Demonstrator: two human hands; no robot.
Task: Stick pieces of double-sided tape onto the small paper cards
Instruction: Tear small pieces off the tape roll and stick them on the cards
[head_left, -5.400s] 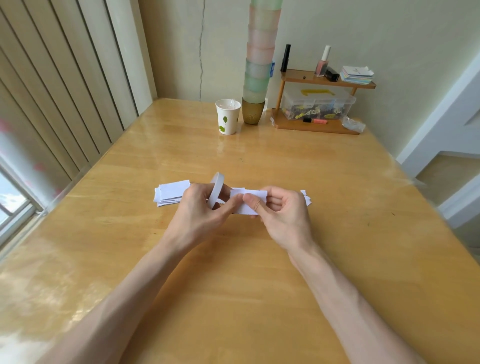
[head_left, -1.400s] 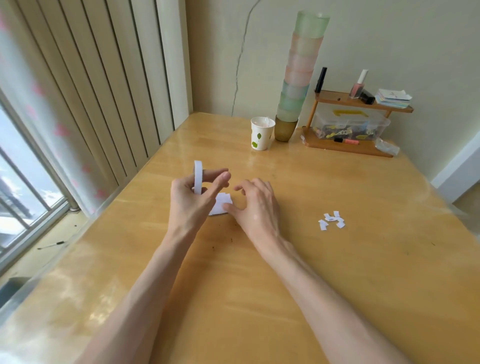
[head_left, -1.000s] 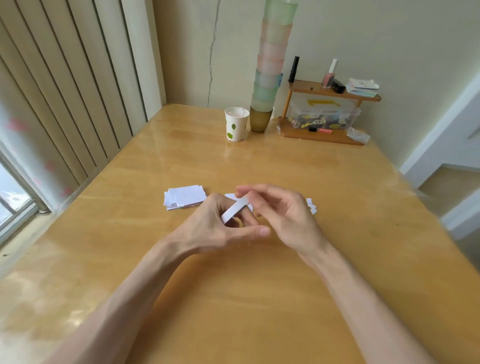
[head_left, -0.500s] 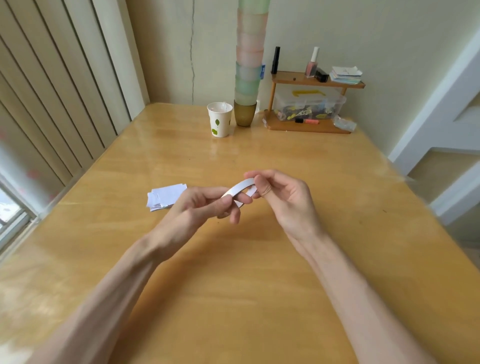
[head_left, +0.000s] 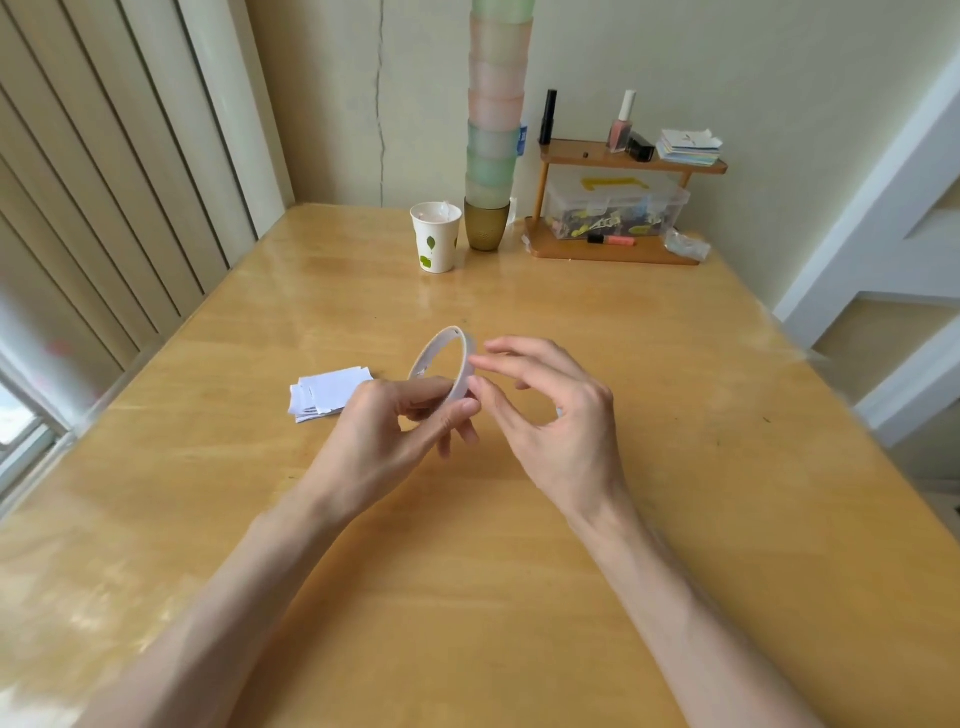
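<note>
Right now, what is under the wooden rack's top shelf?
A clear box of small things, with an orange marker before it. The box covers whatever is behind it.

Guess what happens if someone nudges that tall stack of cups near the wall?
Probably tips easily: the stack of cups rises tall and narrow from one small gold cup. Likely light, looking like thin translucent plastic, so it may scatter.

You've got a white paper cup (head_left: 436, 238) with green leaves at the far side of the tabletop (head_left: 675, 415). Just beside it, a tall stack of pastel cups (head_left: 496, 119) rises from a gold cup (head_left: 487, 226). To your right, a wooden shelf (head_left: 576, 155) carries a nail polish bottle (head_left: 621, 127), with a clear box (head_left: 615, 208) underneath. Vertical blinds (head_left: 104, 182) hang on your left.
</note>
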